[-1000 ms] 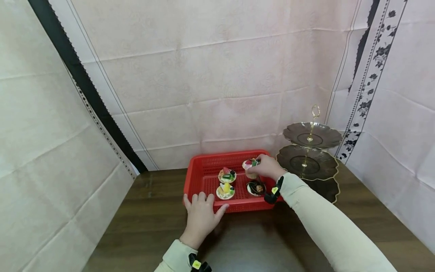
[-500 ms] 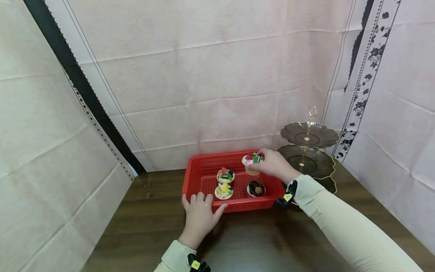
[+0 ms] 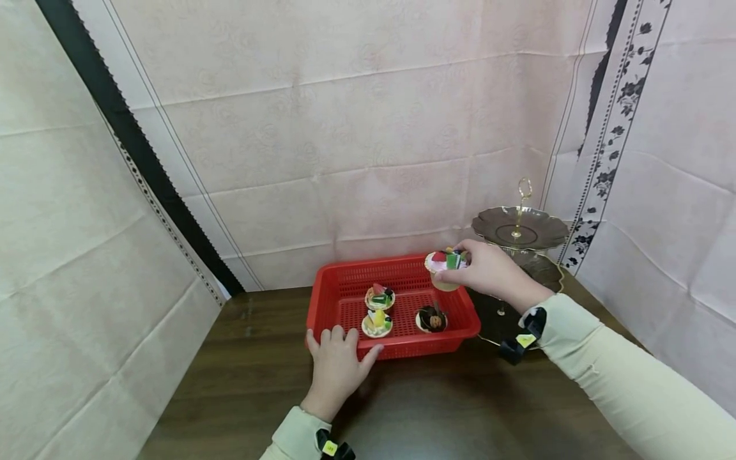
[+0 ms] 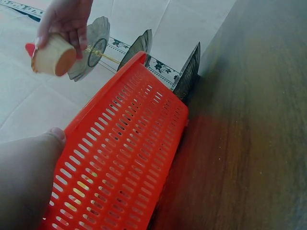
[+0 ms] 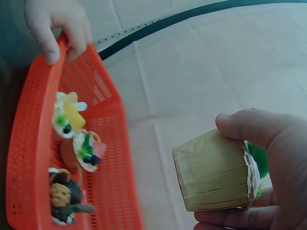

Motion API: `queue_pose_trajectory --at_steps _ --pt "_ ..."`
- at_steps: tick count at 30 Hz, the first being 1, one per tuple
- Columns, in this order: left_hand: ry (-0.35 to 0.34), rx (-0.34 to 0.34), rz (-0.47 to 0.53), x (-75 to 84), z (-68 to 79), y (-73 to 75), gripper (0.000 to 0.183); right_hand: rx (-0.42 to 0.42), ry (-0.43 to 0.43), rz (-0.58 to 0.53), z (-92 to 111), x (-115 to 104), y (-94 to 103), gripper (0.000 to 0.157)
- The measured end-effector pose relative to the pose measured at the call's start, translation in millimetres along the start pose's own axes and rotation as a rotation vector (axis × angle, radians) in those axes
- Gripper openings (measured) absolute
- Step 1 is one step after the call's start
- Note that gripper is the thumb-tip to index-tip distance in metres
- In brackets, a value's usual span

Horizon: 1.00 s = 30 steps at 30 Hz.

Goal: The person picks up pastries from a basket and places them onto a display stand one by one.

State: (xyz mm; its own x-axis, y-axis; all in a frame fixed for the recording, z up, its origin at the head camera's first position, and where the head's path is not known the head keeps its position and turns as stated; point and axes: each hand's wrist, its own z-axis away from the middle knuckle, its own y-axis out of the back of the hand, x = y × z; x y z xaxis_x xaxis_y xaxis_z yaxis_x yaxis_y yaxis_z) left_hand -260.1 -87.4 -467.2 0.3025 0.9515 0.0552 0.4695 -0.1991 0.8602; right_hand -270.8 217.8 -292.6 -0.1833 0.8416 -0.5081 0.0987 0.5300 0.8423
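My right hand (image 3: pixel 494 271) grips a cupcake (image 3: pixel 443 265) by its side, thumb and fingers around its pale wrapper. Pink, red and green decorations top it; the right wrist view shows the pleated cup (image 5: pixel 216 172) tipped sideways. In the head view it overlaps the right end of a red plastic basket (image 3: pixel 397 347). My left hand (image 3: pixel 336 370) holds the basket's front rim at the left, fingers over the edge and thumb outside. Inside lie a yellow-topped cupcake (image 3: pixel 377 324), a red-and-green fruit cupcake (image 3: pixel 380 298) and a dark chocolate cupcake (image 3: pixel 431 319).
A tiered stand (image 3: pixel 520 227) with dark scalloped, gold-rimmed plates and a ring handle rises right of the basket, its lower part behind my right arm. The wooden table (image 3: pixel 253 377) meets fabric-covered walls (image 3: pixel 345 128) at the back and sides.
My right hand has lifted the cupcake out of its place in the basket and carried it rightwards, toward the stand. The left hand stays at the rim.
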Motion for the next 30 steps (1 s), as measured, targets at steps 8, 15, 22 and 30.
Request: queue_pose_trajectory --at_steps 8,15,22,30 --pt "0.001 0.013 0.019 0.0 0.3 0.9 0.063 0.083 -0.012 0.067 12.1 3.5 44.6 0.080" --pt "-0.006 0.022 0.016 -0.2 0.9 0.7 0.062 0.152 -0.040 0.107 13.4 20.5 79.8 0.090" --pt "-0.007 0.024 0.020 -0.6 0.6 -0.5 0.061 0.191 -0.077 0.123 9.5 42.9 99.9 0.090" --pt "-0.013 0.042 0.018 -1.0 1.3 -1.0 0.062 0.177 -0.144 0.099 5.2 65.8 105.9 0.088"
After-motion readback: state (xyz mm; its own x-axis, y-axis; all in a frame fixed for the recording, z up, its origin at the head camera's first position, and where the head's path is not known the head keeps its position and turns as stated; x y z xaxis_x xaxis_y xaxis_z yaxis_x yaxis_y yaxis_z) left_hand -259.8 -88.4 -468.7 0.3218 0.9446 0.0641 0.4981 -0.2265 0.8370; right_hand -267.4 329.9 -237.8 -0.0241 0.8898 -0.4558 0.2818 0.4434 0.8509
